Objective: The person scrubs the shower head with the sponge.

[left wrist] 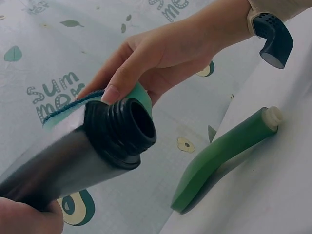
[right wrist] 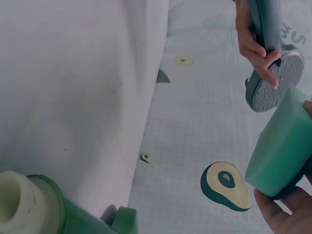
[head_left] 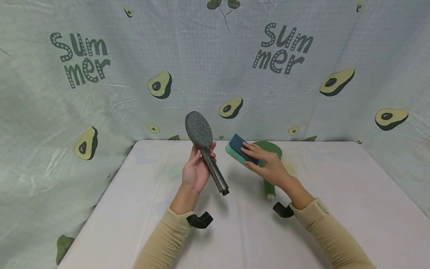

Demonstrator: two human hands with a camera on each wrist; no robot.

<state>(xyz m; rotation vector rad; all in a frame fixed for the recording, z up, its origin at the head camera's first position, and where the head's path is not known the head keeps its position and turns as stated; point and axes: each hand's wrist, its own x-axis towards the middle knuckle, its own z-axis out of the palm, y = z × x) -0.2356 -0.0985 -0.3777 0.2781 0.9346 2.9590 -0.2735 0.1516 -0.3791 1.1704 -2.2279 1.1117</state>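
Note:
My left hand (head_left: 195,172) grips a dark grey shower head (head_left: 199,129) near the neck, holding it above the table with its nozzle face showing and its handle slanting down to the right. In the left wrist view the threaded end of the handle (left wrist: 127,127) faces the camera. To the right, my right hand (head_left: 268,164) pinches a sponge (head_left: 240,147), a teal block with a dark blue scouring side, between thumb and fingers. Sponge and shower head are apart. Behind the right hand a green shower head (head_left: 270,147) lies on the table, partly hidden by that hand.
The white-covered table (head_left: 161,231) ends at a hanging curtain (head_left: 198,56) printed with avocados and lettering. A black curved piece (head_left: 200,220) sits at the left cuff, and a similar black piece (head_left: 283,210) at the right cuff.

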